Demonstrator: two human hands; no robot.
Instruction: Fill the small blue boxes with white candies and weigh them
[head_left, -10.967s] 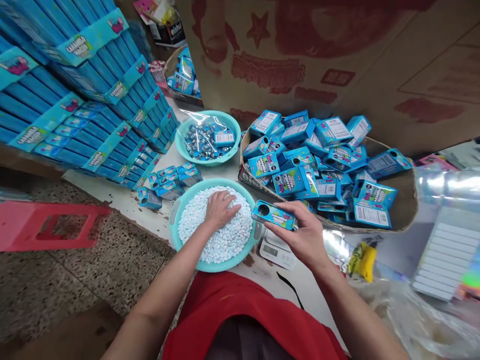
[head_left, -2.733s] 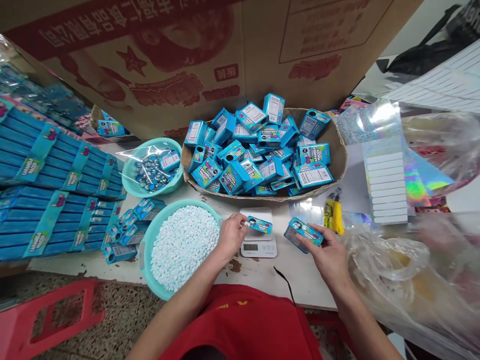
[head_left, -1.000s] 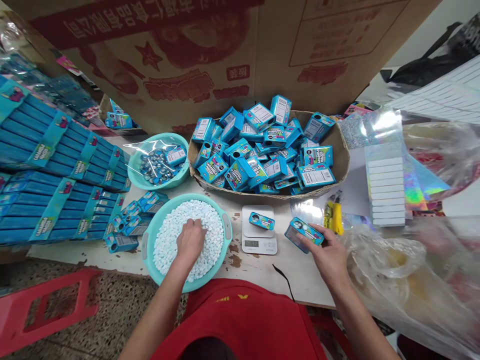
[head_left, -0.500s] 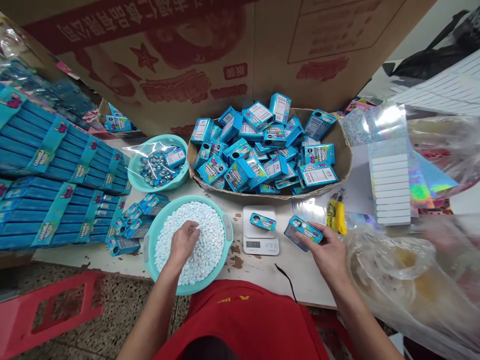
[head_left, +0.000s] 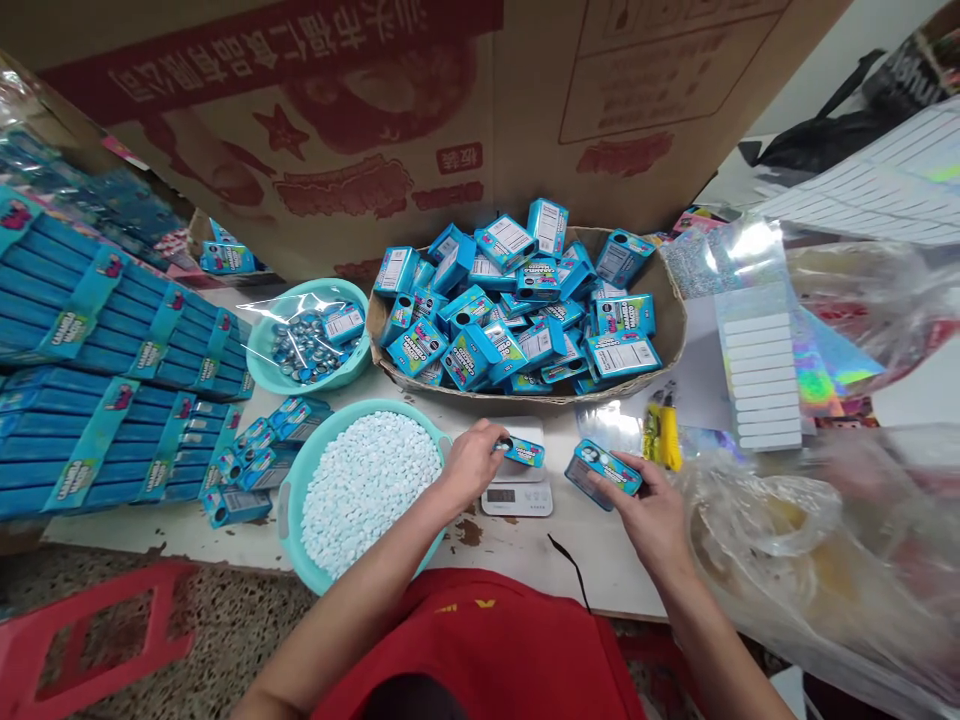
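My left hand is pinched at the open end of a small blue box that lies on a white digital scale; whatever its fingertips hold is too small to name. My right hand grips a second small blue box just right of the scale, above the table. A teal basin heaped with small white tablets sits left of my left hand.
A cardboard tray piled with several blue boxes stands behind the scale. A teal bowl with foil-wrapped pieces is at left, beside stacked blue cartons. Holographic sheets and plastic bags fill the right. A red stool stands below left.
My left hand left the basin of white tablets and moved right to the box on the scale. My right hand kept its box nearly still.
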